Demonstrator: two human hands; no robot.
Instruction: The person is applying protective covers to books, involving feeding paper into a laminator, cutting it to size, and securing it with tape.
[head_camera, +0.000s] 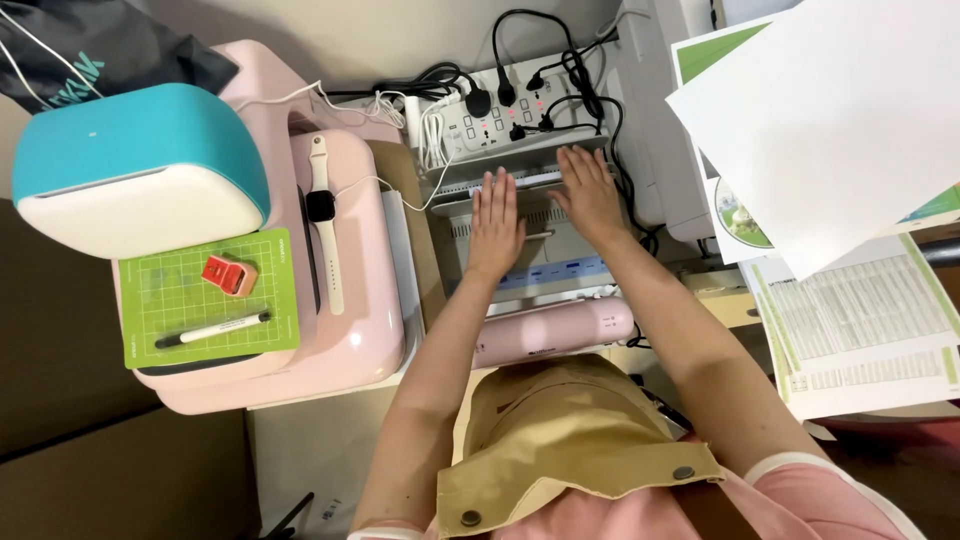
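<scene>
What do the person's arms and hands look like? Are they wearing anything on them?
Both arms are bare from the shoulders down. The left hand and right hand wear no gloves, rings or watch that I can see. Pink short sleeves with a white edge show, under a tan apron bib with snap buttons.

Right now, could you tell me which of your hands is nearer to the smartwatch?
Left. The left hand lies flat just right of the smartwatch on the pink machine; the right hand rests farther right.
</scene>
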